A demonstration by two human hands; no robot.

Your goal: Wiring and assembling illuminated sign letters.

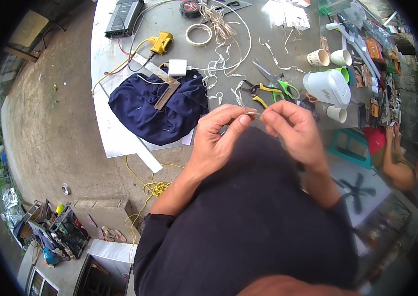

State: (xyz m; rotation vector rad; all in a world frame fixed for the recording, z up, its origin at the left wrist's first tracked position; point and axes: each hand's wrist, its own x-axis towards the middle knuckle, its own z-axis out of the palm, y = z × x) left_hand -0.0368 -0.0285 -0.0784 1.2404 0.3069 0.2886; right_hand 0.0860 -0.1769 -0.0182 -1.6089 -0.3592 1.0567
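Observation:
My left hand [219,135] and my right hand [293,130] meet in front of my dark shirt, at the table's near edge. Between their fingertips they pinch a small thin pale strip [254,114], both thumbs and forefingers closed on it. Just beyond the hands lie yellow-handled pliers [263,96] and green-handled scissors [280,84] on the grey table [248,34]. White wire pieces [216,79] trail across the table toward the hands.
A dark blue cloth [157,106] with a metal square on it lies left. A white jug [330,89], paper cups [317,57], a tape roll [198,34], a yellow tool [162,43] and a black device [122,17] stand farther back. Another person [401,163] sits at right.

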